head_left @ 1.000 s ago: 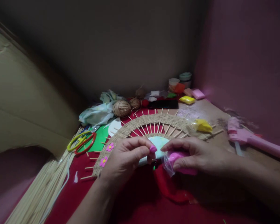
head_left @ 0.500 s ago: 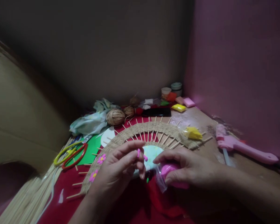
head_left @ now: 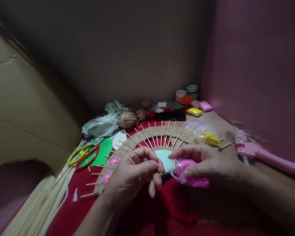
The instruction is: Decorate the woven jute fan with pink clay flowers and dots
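While right fingers clamp a pink packet, left fingers, straighter earlier, now bend, pinching a pink bit.

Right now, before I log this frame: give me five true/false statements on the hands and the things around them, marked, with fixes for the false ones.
1. The left hand pinches a small pink piece. True.
2. The right hand holds the pink glue gun. False: it holds a pink packet in clear plastic; the pink glue gun lies off to the right, apart from that hand.
3. Two pink flowers with yellow centres sit on the woven band. True.
4. The flat black object lies on the near side of the woven band. False: the flat black object lies beyond it.
5. The yellow-white cardboard-like panel rises at the left of the view. True.
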`<state>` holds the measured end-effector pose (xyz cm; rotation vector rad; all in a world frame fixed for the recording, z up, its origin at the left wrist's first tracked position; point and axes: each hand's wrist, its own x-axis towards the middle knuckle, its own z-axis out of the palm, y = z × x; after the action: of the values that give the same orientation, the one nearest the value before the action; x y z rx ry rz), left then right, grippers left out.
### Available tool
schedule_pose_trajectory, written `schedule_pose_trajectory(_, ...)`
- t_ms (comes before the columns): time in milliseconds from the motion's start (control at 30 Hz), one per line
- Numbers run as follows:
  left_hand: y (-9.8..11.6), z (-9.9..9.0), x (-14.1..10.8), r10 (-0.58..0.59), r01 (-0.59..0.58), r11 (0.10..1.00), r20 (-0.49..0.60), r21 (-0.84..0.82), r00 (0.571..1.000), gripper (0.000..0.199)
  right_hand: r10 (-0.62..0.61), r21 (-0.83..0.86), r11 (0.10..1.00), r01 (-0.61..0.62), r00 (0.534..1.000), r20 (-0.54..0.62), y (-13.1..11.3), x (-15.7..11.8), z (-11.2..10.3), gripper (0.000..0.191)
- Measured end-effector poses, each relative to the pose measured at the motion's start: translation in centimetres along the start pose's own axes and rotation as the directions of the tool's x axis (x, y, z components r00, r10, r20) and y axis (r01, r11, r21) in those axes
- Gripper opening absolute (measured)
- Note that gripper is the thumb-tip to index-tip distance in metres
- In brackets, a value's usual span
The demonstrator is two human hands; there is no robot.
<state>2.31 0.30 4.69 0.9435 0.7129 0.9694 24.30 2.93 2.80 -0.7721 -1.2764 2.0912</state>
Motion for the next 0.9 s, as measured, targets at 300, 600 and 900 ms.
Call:
schedule_pose_trajectory(300,-0.2,-0.1,-0.2,-0.023,0.032,0.997,-0.115,0.076,0.993,0.013,0.01,0.101,0.995,-0.008,1.0,-0.025,0.0,0.1,0.2,0.043)
schedule_pose_trajectory(600,-0.4,1.3,-0.7,0.246,-0.135,0.754,-0.085,0.643,0.966,0.008,0.008,0.014,1.0,-0.008,1.0,-0.023,-0.1,-0.1,0.3,0.043)
schedule_pose_trajectory(900,-1.4,1.5,-0.6,0.423,-0.328,0.306,0.181,0.894,0.888,0.01,-0.051,-0.279,0.959,0.044,0.999,-0.018,-0.1,0.1,0.7,0.035)
